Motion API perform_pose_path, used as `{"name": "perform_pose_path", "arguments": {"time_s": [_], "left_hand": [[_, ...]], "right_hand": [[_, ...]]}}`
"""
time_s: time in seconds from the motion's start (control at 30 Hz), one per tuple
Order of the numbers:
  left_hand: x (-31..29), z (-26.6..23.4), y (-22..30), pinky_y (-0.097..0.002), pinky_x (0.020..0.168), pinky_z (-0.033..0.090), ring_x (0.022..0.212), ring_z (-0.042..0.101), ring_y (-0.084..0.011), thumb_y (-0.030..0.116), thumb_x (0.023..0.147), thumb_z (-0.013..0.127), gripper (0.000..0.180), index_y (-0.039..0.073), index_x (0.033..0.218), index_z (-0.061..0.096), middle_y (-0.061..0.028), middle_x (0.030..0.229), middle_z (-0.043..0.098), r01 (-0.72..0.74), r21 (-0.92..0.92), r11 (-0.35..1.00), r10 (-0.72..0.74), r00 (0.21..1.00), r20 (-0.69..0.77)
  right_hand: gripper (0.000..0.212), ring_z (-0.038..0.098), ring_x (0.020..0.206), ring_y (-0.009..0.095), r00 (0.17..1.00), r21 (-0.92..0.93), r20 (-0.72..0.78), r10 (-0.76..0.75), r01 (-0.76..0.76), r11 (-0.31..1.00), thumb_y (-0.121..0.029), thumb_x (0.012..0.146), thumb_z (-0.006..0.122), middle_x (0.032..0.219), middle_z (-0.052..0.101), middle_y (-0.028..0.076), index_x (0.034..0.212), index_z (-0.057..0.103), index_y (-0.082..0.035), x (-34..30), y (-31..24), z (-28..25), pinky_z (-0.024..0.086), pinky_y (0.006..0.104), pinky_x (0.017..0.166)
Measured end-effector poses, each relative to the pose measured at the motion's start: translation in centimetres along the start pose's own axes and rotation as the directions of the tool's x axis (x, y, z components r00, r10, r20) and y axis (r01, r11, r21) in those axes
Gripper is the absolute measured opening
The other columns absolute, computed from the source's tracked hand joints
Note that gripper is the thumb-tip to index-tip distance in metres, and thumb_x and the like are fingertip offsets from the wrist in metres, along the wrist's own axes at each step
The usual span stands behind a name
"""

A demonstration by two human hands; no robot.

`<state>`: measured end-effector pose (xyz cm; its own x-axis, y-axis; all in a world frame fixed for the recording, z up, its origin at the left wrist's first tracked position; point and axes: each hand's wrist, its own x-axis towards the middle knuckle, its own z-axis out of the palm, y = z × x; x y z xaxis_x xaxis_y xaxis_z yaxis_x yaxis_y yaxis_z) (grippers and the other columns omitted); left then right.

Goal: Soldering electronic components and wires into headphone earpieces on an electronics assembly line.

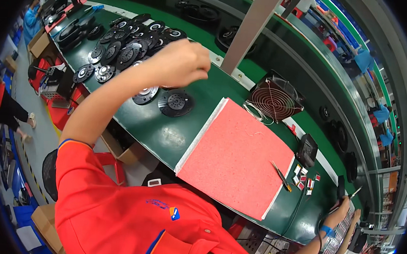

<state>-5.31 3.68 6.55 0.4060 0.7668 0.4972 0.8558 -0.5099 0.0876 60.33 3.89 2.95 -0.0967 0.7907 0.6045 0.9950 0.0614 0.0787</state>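
My left hand [184, 63] is raised over the green bench, close to a pile of black round speaker-like parts [129, 51]. Its fingers are curled together, and whatever they may hold is hidden. Just below it, one such black disc [176, 102] with a perforated centre lies apart from the heap. At the far right, my right hand [338, 213], with a blue wrist strap, is closed around a slim tool with a pale tip [357, 190], which looks like a soldering iron. Between my arms, a pink mat [239, 158] carries tweezers [282, 177] near its right edge.
A fan with a round wire guard [276, 100] stands behind the mat. Small red-and-white pieces [303, 179] lie by a black tray [307, 150]. A metal post [252, 29] rises at the bench's back edge. Beside my right arm is another person's arm [348, 236].
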Motion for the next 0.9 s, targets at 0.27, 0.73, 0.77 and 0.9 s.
{"name": "perform_pose_path", "arguments": {"time_s": [0.27, 0.73, 0.77, 0.9], "left_hand": [[2.7, 1.7, 13.8, -0.0385, 0.070, 0.049, 0.090, 0.058, -0.0320, 0.030, 0.073, 0.072, 0.053, 0.005, 0.114, 0.050, -0.0120, 0.100, 0.057, -0.223, -0.577, 0.786, 0.246, 0.968, -0.039], [-7.7, 2.7, 12.9, -0.0219, 0.052, 0.046, 0.059, 0.057, -0.0096, 0.008, 0.089, 0.057, 0.021, -0.002, 0.107, 0.052, -0.0073, 0.090, 0.061, 0.692, -0.715, -0.101, -0.302, 0.664, 0.684], [-8.3, 2.5, 12.1, -0.0221, 0.051, 0.045, 0.058, 0.057, -0.0090, 0.009, 0.088, 0.060, 0.021, -0.002, 0.104, 0.054, -0.0069, 0.086, 0.061, 0.742, -0.670, 0.013, -0.302, 0.642, 0.705], [-8.9, 1.4, 10.4, -0.0315, 0.065, 0.047, 0.078, 0.059, -0.0216, 0.018, 0.064, 0.080, 0.047, 0.003, 0.103, 0.058, -0.0113, 0.097, 0.058, 0.338, -0.412, 0.846, -0.194, 0.915, 0.354]], "right_hand": [[0.011, 0.054, 0.081, 0.035, 0.926, 0.314, 0.005, -0.377, 0.357, 0.880, 0.001, 0.077, 0.053, 0.093, 0.058, 0.018, 0.088, 0.051, -0.003, 3.9, -17.4, -15.4, 0.044, 0.0391, 0.075], [0.026, 0.060, 0.083, 0.033, 0.873, 0.552, -0.063, -0.483, 0.434, 0.712, 0.006, 0.068, 0.066, 0.095, 0.063, 0.015, 0.090, 0.057, -0.004, 0.3, -24.6, -5.9, 0.049, 0.0375, 0.069], [0.026, 0.059, 0.084, 0.034, 0.879, 0.527, -0.013, -0.476, 0.410, 0.744, 0.006, 0.068, 0.066, 0.096, 0.063, 0.016, 0.091, 0.056, -0.003, -0.8, -23.7, -4.6, 0.049, 0.0384, 0.070], [0.025, 0.058, 0.088, 0.035, 0.917, 0.530, 0.083, -0.390, 0.291, 0.796, 0.008, 0.071, 0.064, 0.100, 0.062, 0.017, 0.093, 0.055, -0.001, -4.3, -21.6, -2.7, 0.047, 0.0385, 0.074]]}}
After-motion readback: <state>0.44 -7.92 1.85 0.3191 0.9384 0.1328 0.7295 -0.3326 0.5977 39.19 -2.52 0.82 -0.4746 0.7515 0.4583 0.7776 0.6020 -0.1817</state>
